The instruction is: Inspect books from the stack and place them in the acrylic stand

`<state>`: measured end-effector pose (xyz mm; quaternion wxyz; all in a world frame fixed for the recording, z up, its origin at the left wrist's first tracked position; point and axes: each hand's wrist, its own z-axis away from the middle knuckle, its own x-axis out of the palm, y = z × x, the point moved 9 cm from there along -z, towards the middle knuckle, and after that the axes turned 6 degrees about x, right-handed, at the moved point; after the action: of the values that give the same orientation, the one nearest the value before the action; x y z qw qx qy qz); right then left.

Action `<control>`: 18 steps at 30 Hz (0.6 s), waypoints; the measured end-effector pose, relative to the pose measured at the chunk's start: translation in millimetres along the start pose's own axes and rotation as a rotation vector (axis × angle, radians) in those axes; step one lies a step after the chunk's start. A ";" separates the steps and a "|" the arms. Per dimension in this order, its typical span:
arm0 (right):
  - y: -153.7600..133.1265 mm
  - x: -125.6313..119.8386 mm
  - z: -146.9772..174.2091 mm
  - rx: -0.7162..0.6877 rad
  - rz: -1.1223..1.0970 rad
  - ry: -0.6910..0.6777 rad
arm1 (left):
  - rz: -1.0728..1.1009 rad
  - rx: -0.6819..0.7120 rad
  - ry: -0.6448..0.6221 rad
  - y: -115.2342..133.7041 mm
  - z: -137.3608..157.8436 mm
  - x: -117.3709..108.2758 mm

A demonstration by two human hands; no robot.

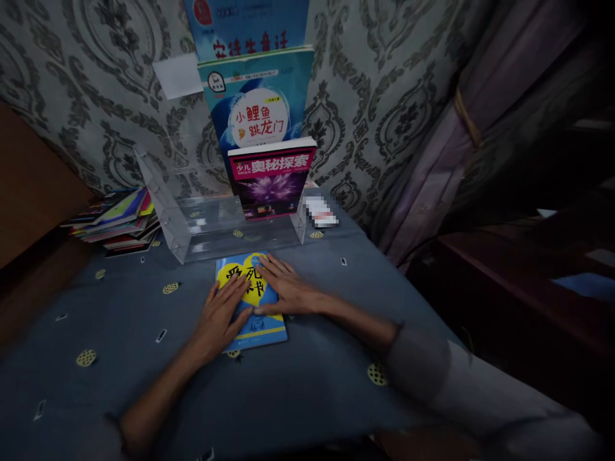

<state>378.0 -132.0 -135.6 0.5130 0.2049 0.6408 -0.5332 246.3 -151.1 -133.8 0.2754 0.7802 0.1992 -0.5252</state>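
Observation:
A blue book (262, 330) with a yellow heart on its cover lies closed on the table, in front of a clear stand. My left hand (218, 317) rests flat on the left part of the cover, fingers stretched out. Across the upper right part lies my right hand (286, 285), its fingers also extended. Both hands hide some of the printed title. The clear acrylic stand (211, 246) holds a magenta-and-black book (273, 186) at the front right, a teal book (259, 80) behind it and a blue book (250, 22) at the back, all upright.
A stack of several thin books (118, 221) is at the table's left. A blurred white item (321, 211) sits right of the stand. The dark blue tablecloth (134, 390) has a pineapple print. Patterned wallpaper (379, 83) and a tied curtain (432, 173) stand behind.

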 end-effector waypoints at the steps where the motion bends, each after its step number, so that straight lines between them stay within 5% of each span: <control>1: 1.5 -1.7 -6.0 0.016 0.008 0.008 | 0.004 -0.028 0.009 -4.9 0.0 0.3; 7: 4.5 -8.9 -18.7 0.081 0.012 0.096 | 0.037 -0.191 0.092 -30.5 3.8 -0.7; 18: -15.0 -3.3 8.2 0.198 -0.011 0.246 | 0.178 -0.298 0.251 -48.9 9.7 -0.1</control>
<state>370.7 -143.6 -124.9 0.4047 0.3149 0.6442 -0.5675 210.0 -119.7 -147.4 0.4058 0.8047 0.2376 -0.3625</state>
